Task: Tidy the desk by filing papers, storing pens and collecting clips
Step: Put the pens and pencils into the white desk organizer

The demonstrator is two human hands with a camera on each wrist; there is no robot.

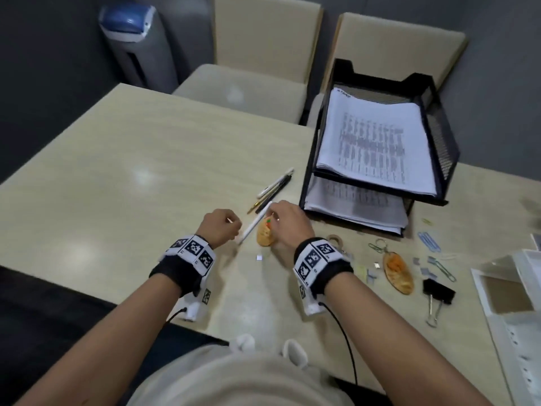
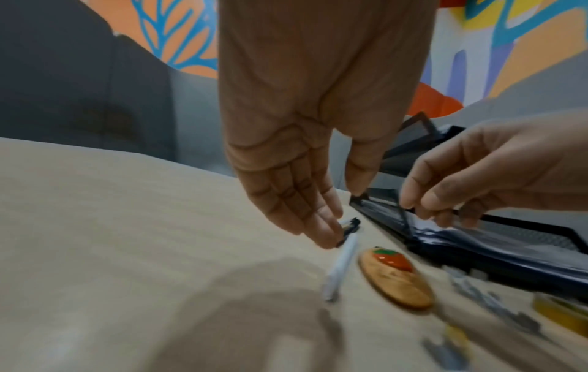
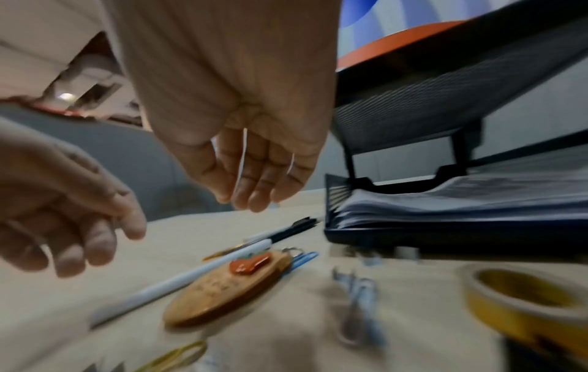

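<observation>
A white pen lies on the beige desk between my two hands. My left hand hovers just above its near end with fingers relaxed and straight, holding nothing. My right hand hangs over an orange oval keychain beside the pen, fingers loose and empty. Several more pens lie further out. A black two-tier tray holds stacked printed papers. Blue paperclips, a green clip and a black binder clip are scattered on the right.
A second oval keychain lies among the clips. A tape roll sits near my right wrist, and a yellow clip lies close by. A white open box stands at the right edge. Two chairs stand behind the desk.
</observation>
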